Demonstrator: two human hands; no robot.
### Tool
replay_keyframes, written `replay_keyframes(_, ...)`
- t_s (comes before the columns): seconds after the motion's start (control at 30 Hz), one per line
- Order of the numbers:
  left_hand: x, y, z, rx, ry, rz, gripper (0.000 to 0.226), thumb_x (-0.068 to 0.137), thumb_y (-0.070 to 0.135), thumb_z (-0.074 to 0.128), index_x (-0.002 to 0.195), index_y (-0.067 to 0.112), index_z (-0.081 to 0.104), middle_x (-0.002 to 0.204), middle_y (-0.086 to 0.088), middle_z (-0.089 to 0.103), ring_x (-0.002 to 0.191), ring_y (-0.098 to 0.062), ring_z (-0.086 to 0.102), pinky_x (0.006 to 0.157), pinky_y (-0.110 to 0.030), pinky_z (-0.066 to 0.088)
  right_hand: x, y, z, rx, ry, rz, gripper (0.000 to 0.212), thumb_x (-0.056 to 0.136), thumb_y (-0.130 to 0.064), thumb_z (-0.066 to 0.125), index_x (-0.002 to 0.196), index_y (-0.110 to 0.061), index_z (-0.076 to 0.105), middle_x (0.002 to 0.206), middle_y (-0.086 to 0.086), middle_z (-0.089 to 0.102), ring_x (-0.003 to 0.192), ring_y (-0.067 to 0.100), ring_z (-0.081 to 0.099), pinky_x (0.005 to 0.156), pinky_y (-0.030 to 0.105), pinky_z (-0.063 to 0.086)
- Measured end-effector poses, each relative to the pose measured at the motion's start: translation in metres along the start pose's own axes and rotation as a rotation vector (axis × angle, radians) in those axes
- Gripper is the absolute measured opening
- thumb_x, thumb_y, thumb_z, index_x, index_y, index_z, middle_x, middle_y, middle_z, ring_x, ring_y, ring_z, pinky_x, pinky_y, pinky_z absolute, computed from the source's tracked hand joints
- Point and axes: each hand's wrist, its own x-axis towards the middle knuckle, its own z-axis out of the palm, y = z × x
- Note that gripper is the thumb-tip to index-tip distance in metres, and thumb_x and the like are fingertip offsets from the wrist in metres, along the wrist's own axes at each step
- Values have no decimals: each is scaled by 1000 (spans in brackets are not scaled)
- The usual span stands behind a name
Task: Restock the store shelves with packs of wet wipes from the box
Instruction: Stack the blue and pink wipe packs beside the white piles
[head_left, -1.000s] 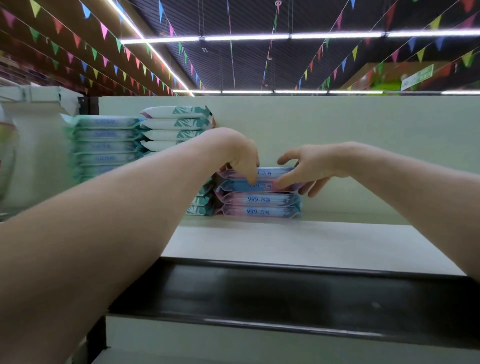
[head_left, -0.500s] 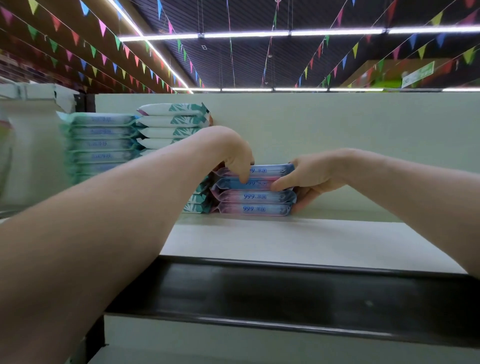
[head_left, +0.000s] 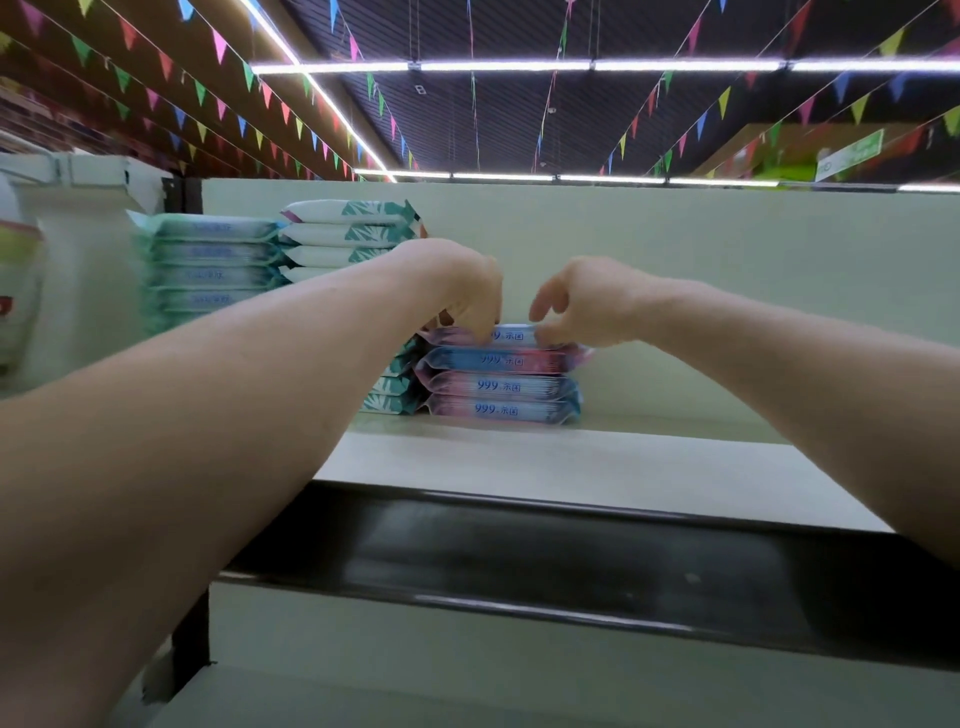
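Now, the top pack (head_left: 511, 336) lies flat on the stack (head_left: 501, 387), the fourth one up, its long axis running left to right across my view and in line with the three below it; the stack stands well back on the shelf (head_left: 571, 467), near the back wall (head_left: 727, 270).

My left hand (head_left: 462, 291) sits over the stack's left end; its fingers (head_left: 483, 327) curl down over the pack's near left edge and grip it. My right hand (head_left: 587, 306) sits over the stack's right half; its fingers (head_left: 543, 304) are loosely bent, one lifted off, and the thumb tip touches the pack's top. Whether the rest pinch the far edge I cannot tell; they are hidden behind the hand.

So the pack lies straight below both sets of fingertips, one hand at each end of its long axis and neither hand nearer than the other; I judge it placed, with only squaring and letting go left. The second pack down looks to jut a little past the stack's right side, so any nudge should run along the long axis, from the right; after that, a straight lift clears it.

Leaf packs (head_left: 348, 228) stand just left of the stack; green packs (head_left: 208, 260) farther left.
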Motion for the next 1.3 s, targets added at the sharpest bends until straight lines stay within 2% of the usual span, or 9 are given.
replay_keyframes(0.07, -1, 2, 5, -38, 47, -24, 33, 83, 11, 60, 114, 15, 68, 88, -9, 66, 72, -26, 64, 68, -33, 55, 3, -1, 7, -43, 8, -20, 19, 90, -16, 61, 107, -20, 69, 94, 2, 67, 74, 17, 64, 53, 20, 45)
replay_keyframes(0.13, -2, 4, 10, -59, 99, -43, 32, 83, 8, 57, 113, 14, 67, 78, -7, 61, 60, -22, 54, 59, -30, 52, 5, -1, 12, -114, 36, -29, 22, 88, -7, 60, 103, -18, 71, 91, 4, 68, 75, 20, 64, 61, 25, 53)
replay_keyframes(0.27, -11, 10, 9, -68, 133, -66, 27, 85, 9, 57, 111, 9, 64, 70, -5, 53, 54, -18, 47, 51, -27, 44, 4, -3, 10, -147, 21, -40, 22, 88, -8, 59, 104, -18, 70, 95, 5, 68, 77, 21, 64, 56, 20, 46)
replay_keyframes(0.4, -19, 19, 7, -147, 178, -26, 38, 87, 9, 59, 125, 7, 57, 109, -9, 64, 90, -25, 63, 80, -35, 56, -18, -3, -1, -158, 61, -83, 33, 91, -12, 58, 123, -20, 62, 111, 1, 60, 91, 17, 52, 70, 21, 41)
replay_keyframes(0.5, -23, 29, 10, -166, 212, 20, 37, 86, 10, 61, 123, 9, 58, 114, -9, 65, 95, -26, 63, 86, -38, 55, -41, -2, -1, -179, 35, -47, 28, 91, -14, 58, 118, -19, 65, 115, 2, 63, 98, 22, 57, 82, 27, 47)
replay_keyframes(0.7, -34, 55, 11, -179, 210, 146, 28, 85, 19, 64, 111, 10, 63, 99, -7, 67, 90, -27, 64, 87, -40, 54, -94, -1, -9, -245, 4, 142, 27, 92, -15, 56, 117, -15, 66, 117, 5, 65, 106, 26, 60, 91, 31, 50)
replay_keyframes(0.93, -59, 126, 1, -273, 278, 482, 40, 90, 14, 61, 129, 11, 54, 117, -8, 60, 91, -22, 54, 76, -32, 45, -172, -3, -36, -327, 38, 472, 28, 93, -9, 51, 117, -13, 65, 118, 4, 63, 108, 24, 59, 95, 36, 48)
replay_keyframes(1.13, -126, 180, -16, -416, 358, 751, 37, 91, 12, 60, 127, 8, 56, 119, -8, 60, 99, -24, 57, 81, -31, 46, -257, -20, -63, -484, 74, 742, 28, 89, -11, 53, 115, -12, 63, 109, 7, 65, 98, 26, 62, 88, 37, 53)
replay_keyframes(1.3, -203, 225, -25, -446, 352, 1001, 35, 87, 15, 59, 122, 12, 59, 109, -8, 63, 91, -26, 59, 76, -31, 50, -348, -43, -87, -599, 42, 981, 23, 88, -17, 56, 108, -13, 67, 103, 9, 66, 92, 29, 62, 82, 32, 53)
